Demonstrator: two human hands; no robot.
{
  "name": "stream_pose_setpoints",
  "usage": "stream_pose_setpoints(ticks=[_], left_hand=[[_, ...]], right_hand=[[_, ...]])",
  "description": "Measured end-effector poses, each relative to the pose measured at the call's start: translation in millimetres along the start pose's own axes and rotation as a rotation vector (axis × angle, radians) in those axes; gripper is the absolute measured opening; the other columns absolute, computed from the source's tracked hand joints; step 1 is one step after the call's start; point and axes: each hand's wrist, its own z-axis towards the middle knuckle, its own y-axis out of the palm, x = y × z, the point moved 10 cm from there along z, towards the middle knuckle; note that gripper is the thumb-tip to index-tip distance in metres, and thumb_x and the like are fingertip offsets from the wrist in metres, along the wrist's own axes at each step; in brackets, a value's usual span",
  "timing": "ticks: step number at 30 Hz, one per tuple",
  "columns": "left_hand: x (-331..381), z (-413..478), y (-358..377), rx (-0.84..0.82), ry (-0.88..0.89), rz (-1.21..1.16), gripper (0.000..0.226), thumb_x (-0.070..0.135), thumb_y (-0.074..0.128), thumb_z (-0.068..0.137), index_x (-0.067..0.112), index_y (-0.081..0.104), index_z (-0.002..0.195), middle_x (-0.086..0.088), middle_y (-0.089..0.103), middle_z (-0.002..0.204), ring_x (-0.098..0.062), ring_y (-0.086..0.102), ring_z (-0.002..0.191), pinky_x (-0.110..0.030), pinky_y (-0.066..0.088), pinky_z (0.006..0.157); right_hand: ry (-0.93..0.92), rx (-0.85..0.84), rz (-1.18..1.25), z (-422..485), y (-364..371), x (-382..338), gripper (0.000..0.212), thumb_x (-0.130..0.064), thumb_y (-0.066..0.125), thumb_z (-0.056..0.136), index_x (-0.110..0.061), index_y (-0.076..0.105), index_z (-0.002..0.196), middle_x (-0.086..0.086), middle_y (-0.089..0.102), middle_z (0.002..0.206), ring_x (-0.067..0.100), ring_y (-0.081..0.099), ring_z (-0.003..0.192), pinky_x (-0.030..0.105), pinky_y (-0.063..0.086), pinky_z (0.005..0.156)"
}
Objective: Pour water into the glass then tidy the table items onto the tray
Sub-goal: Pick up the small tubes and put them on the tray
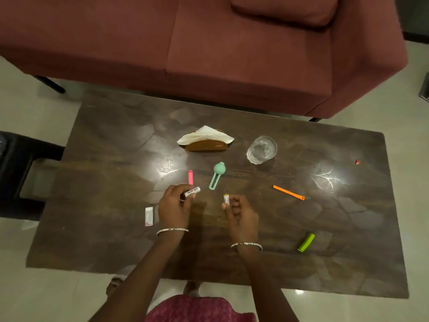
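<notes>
My left hand (174,206) grips a small white tube (192,191) with black lettering over the middle of the dark wooden table (348,228). A shorter white tube (226,198) is pinched in my right hand (241,214), a little to the right. A clear glass (261,149) stands beyond my hands at centre right. Loose on the table lie a pink clip (190,177), a mint green clip (216,175), an orange strip (288,192), a green clip (306,242) and a white sachet (149,216). No tray or water container is in view.
A wooden napkin holder (206,145) with white tissue stands at the back centre. A small red item (358,161) lies near the right edge. A red sofa (209,47) runs along the far side. A dark stool (16,163) sits to the left.
</notes>
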Motion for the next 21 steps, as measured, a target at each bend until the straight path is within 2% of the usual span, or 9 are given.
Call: stream_pose_setpoints(ticks=[3, 5, 7, 9, 10, 13, 18, 21], left_hand=[[-19.1, -10.7, -30.2, 0.014, -0.106, -0.137, 0.02, 0.003, 0.079, 0.073, 0.016, 0.076, 0.089, -0.003, 0.069, 0.087, -0.019, 0.063, 0.069, -0.038, 0.056, 0.069], [-38.0, -21.2, -59.6, 0.002, -0.187, -0.232, 0.022, 0.004, 0.082, 0.07, 0.02, 0.076, 0.084, 0.001, 0.071, 0.086, -0.018, 0.065, 0.068, -0.039, 0.057, 0.069], [-54.1, -31.8, -84.1, -0.024, -0.248, -0.322, 0.024, 0.004, 0.082, 0.069, 0.025, 0.075, 0.08, 0.004, 0.074, 0.085, -0.019, 0.067, 0.069, -0.04, 0.059, 0.069], [-68.1, -41.8, -116.0, -0.039, -0.27, -0.396, 0.028, -0.001, 0.08, 0.069, 0.025, 0.074, 0.078, 0.003, 0.075, 0.084, -0.02, 0.068, 0.072, -0.041, 0.059, 0.071], [-74.3, -46.0, -132.9, -0.041, -0.274, -0.418, 0.031, -0.004, 0.079, 0.069, 0.025, 0.073, 0.078, 0.003, 0.075, 0.084, -0.018, 0.069, 0.072, -0.039, 0.058, 0.072], [-95.5, -56.9, -185.6, -0.027, -0.299, -0.451, 0.034, -0.006, 0.08, 0.068, 0.024, 0.07, 0.079, 0.004, 0.072, 0.083, -0.012, 0.066, 0.071, -0.035, 0.057, 0.075], [-131.3, -70.2, -284.3, 0.055, -0.299, -0.524, 0.032, -0.007, 0.081, 0.067, 0.017, 0.068, 0.083, -0.001, 0.072, 0.086, -0.02, 0.068, 0.08, -0.019, 0.056, 0.071], [-156.4, -77.9, -339.3, 0.115, -0.318, -0.582, 0.031, -0.005, 0.083, 0.068, 0.012, 0.069, 0.088, -0.008, 0.073, 0.089, -0.021, 0.07, 0.08, -0.022, 0.057, 0.072]], right_hand=[[0.006, -0.066, 0.035, -17.0, 24.7, -21.5, 0.026, -0.012, 0.071, 0.087, -0.02, 0.068, 0.112, -0.01, 0.066, 0.079, 0.006, 0.066, 0.067, 0.039, 0.061, 0.067], [-0.024, -0.099, 0.016, -35.8, 46.3, -46.0, 0.023, -0.012, 0.07, 0.087, -0.015, 0.07, 0.11, -0.001, 0.072, 0.086, 0.011, 0.069, 0.073, 0.045, 0.061, 0.072], [-0.085, -0.116, 0.009, -56.7, 65.0, -74.6, 0.018, -0.013, 0.071, 0.087, -0.025, 0.069, 0.101, 0.0, 0.074, 0.09, 0.012, 0.071, 0.078, 0.036, 0.06, 0.075], [-0.15, -0.123, 0.032, -81.4, 86.9, -108.5, 0.027, -0.012, 0.07, 0.087, -0.038, 0.065, 0.095, -0.009, 0.073, 0.089, 0.003, 0.069, 0.077, 0.019, 0.056, 0.071], [-0.167, -0.13, 0.051, -93.3, 99.1, -123.4, 0.03, -0.01, 0.07, 0.088, -0.039, 0.064, 0.094, -0.011, 0.072, 0.088, 0.001, 0.068, 0.077, 0.015, 0.053, 0.069], [-0.173, -0.187, 0.095, -127.1, 140.9, -156.5, 0.027, -0.007, 0.067, 0.089, -0.033, 0.065, 0.095, -0.014, 0.069, 0.086, 0.002, 0.066, 0.078, 0.024, 0.056, 0.072], [-0.229, -0.312, 0.11, -184.4, 222.4, -216.9, 0.013, -0.005, 0.066, 0.09, -0.017, 0.067, 0.097, -0.007, 0.07, 0.088, -0.001, 0.064, 0.078, 0.01, 0.047, 0.074], [-0.258, -0.386, 0.111, -214.5, 272.0, -250.2, 0.008, -0.005, 0.065, 0.091, -0.009, 0.067, 0.097, 0.001, 0.07, 0.089, 0.002, 0.064, 0.078, 0.014, 0.049, 0.074]])
